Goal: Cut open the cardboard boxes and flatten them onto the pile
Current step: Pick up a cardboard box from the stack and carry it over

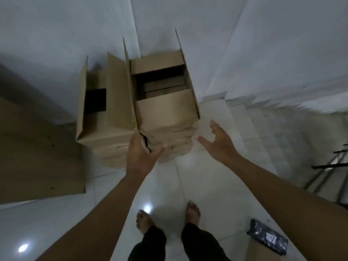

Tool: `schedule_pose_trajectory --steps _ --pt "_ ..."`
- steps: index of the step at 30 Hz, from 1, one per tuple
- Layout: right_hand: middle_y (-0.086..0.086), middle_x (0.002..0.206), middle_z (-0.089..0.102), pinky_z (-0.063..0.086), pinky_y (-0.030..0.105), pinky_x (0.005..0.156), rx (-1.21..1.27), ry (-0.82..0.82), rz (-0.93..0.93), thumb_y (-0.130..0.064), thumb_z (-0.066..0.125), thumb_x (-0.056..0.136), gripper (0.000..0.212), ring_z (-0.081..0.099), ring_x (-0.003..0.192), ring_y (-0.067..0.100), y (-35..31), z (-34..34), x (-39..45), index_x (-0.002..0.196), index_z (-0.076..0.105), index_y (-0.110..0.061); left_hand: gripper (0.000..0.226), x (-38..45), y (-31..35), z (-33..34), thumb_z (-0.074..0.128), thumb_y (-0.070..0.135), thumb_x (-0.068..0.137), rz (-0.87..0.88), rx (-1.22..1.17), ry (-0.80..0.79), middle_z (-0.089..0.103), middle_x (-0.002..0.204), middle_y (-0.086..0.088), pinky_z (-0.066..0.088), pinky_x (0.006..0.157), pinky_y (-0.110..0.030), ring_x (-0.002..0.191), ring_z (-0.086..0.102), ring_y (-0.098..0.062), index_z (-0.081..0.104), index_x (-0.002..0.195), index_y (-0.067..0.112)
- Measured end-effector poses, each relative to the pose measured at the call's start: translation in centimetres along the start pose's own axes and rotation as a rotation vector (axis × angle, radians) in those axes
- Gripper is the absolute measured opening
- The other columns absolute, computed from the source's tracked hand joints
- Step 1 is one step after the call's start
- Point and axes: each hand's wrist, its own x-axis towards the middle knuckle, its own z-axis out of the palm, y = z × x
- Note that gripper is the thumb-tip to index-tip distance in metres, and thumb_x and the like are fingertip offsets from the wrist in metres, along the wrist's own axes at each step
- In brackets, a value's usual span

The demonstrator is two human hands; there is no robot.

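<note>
A tall open cardboard box [165, 112] stands upright on a stack of boxes against the white wall, its flaps raised. A second open box [99, 110] sits beside it on the left, also on stacked boxes. My left hand [142, 153] grips the near left corner of the tall box, thumb across its front. To the right of that box, my right hand [220, 142] hovers with fingers spread, touching nothing. A flat sheet of cardboard [37, 147] lies on the floor at the left.
White tiled floor [188, 181] runs under my bare feet [193, 211]. Steps [282, 129] rise at the right. A dark metal frame [331, 166] stands at the far right. On a cardboard piece at the lower right lies a dark packet [267, 236].
</note>
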Motion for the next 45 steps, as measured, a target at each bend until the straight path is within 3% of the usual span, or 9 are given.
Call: schedule_pose_trajectory --steps 10,15,21,24,30,33,38,42,45 --pt "-0.013 0.151 0.044 0.039 0.027 0.109 0.167 -0.047 -0.22 -0.041 0.094 0.065 0.122 0.043 0.135 0.008 3.7 4.5 11.4 0.16 0.018 -0.03 0.083 6.9 -5.7 5.5 0.096 0.04 0.063 -0.004 -0.077 0.305 0.054 0.125 -0.001 0.052 0.099 -0.044 0.115 0.054 -0.018 0.052 0.128 0.014" --pt "-0.018 0.132 0.06 0.051 0.035 0.104 0.304 -0.018 -0.235 -0.042 0.099 0.047 0.119 0.057 0.123 0.009 5.5 5.8 14.0 0.15 0.038 -0.035 0.07 8.1 -6.0 7.2 0.096 0.026 0.064 -0.018 -0.012 0.316 0.046 0.118 -0.007 0.045 0.083 -0.025 0.092 0.046 -0.011 0.055 0.117 0.004" --pt "-0.027 0.118 0.059 0.043 -0.002 0.077 0.373 0.071 -0.244 -0.024 0.099 0.058 0.091 0.054 0.104 -0.017 6.0 5.9 13.4 0.132 0.048 -0.037 0.099 8.0 -5.3 8.1 0.099 0.032 0.057 0.046 -0.168 0.392 0.053 0.127 0.0 0.042 0.088 -0.015 0.114 0.052 -0.015 0.045 0.139 0.016" --pt "-0.015 0.125 0.062 0.046 0.003 0.083 0.358 0.091 -0.269 -0.029 0.101 0.054 0.094 0.058 0.112 -0.007 5.4 4.9 11.8 0.133 0.049 -0.035 0.101 6.7 -4.4 7.5 0.101 0.031 0.053 0.052 -0.269 0.343 0.058 0.127 0.006 0.04 0.085 -0.001 0.113 0.057 -0.008 0.042 0.135 0.023" --pt "-0.027 0.115 0.06 0.045 0.0 0.077 0.381 0.092 -0.293 -0.018 0.1 0.055 0.092 0.056 0.099 -0.023 2.8 1.7 7.8 0.129 0.048 -0.034 0.113 4.7 -1.4 5.9 0.104 0.029 0.044 0.037 -0.431 0.252 0.057 0.133 0.004 0.05 0.103 -0.028 0.124 0.056 -0.007 0.036 0.134 0.023" --pt "-0.023 0.117 0.064 0.049 0.006 0.08 0.377 0.093 -0.302 -0.023 0.1 0.054 0.09 0.06 0.104 -0.015 1.0 -0.1 5.7 0.13 0.052 -0.031 0.114 3.5 0.6 4.4 0.104 0.04 0.04 0.042 -0.414 0.235 0.055 0.13 0.004 0.054 0.101 -0.038 0.121 0.056 -0.009 0.036 0.13 0.022" --pt "-0.016 0.116 0.064 0.048 0.003 0.075 0.388 0.154 -0.317 -0.028 0.099 0.056 0.082 0.059 0.105 -0.009 -2.7 -3.3 1.8 0.124 0.054 -0.031 0.116 2.0 4.6 1.1 0.102 0.058 0.035 0.097 -0.376 0.204 0.059 0.132 -0.002 0.058 0.094 -0.043 0.119 0.062 -0.017 0.051 0.135 0.027" --pt "-0.013 0.118 0.063 0.046 0.002 0.076 0.397 0.202 -0.355 -0.032 0.099 0.056 0.081 0.057 0.105 -0.01 -6.2 -5.8 -1.4 0.123 0.053 -0.033 0.094 -0.4 9.2 -2.7 0.104 0.035 0.048 0.191 -0.391 0.206 0.064 0.125 0.008 0.059 0.09 -0.032 0.114 0.064 -0.006 0.053 0.128 0.037" --pt "-0.006 0.122 0.06 0.047 0.002 0.076 0.415 0.228 -0.409 -0.033 0.099 0.057 0.084 0.057 0.107 -0.005 -9.6 -7.1 -3.8 0.126 0.052 -0.029 0.105 -1.8 11.8 -6.4 0.103 0.038 0.048 0.227 -0.386 0.226 0.063 0.128 0.009 0.059 0.091 -0.035 0.116 0.062 -0.005 0.048 0.137 0.027"
